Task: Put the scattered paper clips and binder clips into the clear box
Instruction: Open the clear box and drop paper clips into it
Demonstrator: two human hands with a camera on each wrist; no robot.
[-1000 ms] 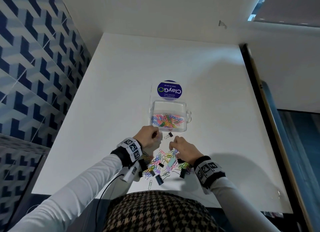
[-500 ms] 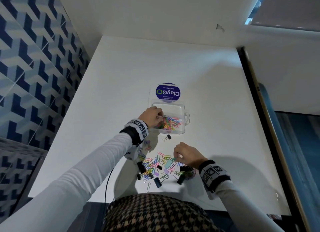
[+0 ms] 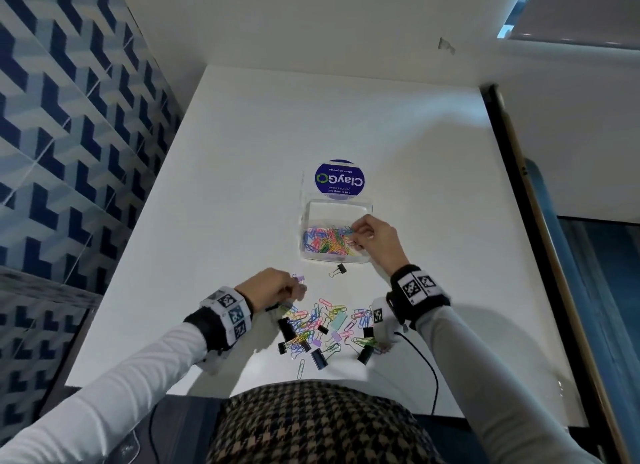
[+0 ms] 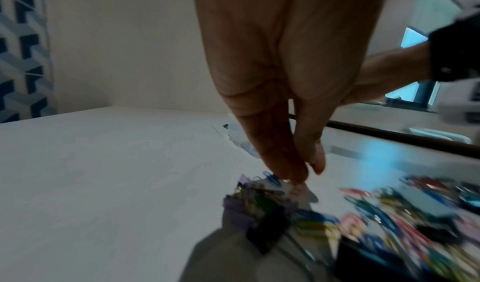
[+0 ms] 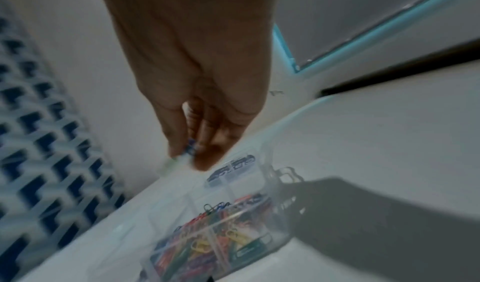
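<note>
Right hand (image 3: 372,236) over the clear box (image 3: 337,209), fingers pinched on paper clips (image 5: 191,149); left hand (image 3: 275,288) at the scattered heap (image 3: 325,328), fingertips together — hold uncertain; clips look light, slippery, tangle-prone — pinch wire loops; binder clips stiffer, take by handles.

My right hand (image 3: 372,236) is over the clear plastic box (image 3: 335,234) of bright paper clips, pinching something small. My left hand (image 3: 273,288) hangs by the pile of loose clips (image 3: 323,326) on the white surface (image 3: 242,158).
</note>
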